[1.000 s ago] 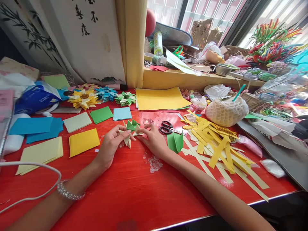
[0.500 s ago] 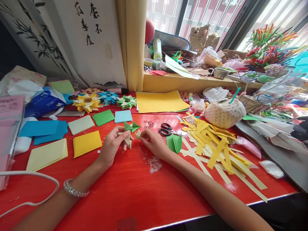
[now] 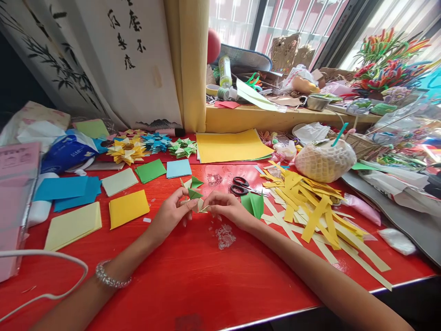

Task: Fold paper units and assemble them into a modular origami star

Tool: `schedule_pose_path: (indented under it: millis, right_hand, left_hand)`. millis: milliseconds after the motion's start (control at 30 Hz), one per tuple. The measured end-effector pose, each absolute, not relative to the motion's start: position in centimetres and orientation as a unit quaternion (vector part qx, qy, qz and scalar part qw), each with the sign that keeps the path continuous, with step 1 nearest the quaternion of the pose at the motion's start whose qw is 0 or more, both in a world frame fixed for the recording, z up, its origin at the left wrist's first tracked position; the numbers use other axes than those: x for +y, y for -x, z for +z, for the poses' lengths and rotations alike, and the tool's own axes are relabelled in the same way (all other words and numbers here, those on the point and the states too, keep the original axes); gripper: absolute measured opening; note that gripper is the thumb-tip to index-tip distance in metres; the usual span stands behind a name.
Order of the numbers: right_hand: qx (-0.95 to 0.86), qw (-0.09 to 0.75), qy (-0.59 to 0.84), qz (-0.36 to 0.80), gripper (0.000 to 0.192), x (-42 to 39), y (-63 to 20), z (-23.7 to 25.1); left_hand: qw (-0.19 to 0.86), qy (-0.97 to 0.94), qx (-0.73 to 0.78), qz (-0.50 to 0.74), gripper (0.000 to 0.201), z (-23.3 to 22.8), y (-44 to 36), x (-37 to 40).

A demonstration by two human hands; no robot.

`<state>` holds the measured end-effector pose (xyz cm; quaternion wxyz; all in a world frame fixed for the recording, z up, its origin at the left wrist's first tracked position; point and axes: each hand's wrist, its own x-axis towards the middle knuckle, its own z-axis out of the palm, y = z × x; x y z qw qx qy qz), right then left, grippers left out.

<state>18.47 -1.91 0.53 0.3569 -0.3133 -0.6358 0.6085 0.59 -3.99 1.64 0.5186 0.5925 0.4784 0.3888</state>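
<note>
Between my fingers is a small piece of folded paper origami in green and cream, with pointed tips. My left hand pinches its left side, the thumb laid across the folds. At its right side my right hand pinches a cream folded part; its fingertips partly hide that part. Just right of my right hand lie folded green paper pieces, beside black-handled scissors on the red table.
Stacks of yellow, cream and blue paper lie at left. Finished paper stars sit behind. Yellow and cream strips pile up at right, near a net-wrapped fruit with a straw. A white cable curves at front left.
My hands have come together, and the cream part in my right hand now meets the origami in my left. The origami has turned. The view has shifted slightly.
</note>
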Motion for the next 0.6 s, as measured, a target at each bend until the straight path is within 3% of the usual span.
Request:
schedule_pose_path:
  millis: [600]
  right_hand:
    - [-0.516,0.442,0.331,0.655,0.021,-3.4,-17.7,0.3]
  left_hand:
    - [0.538,-0.561,0.477,0.41,0.023,2.0,-0.4,-4.1]
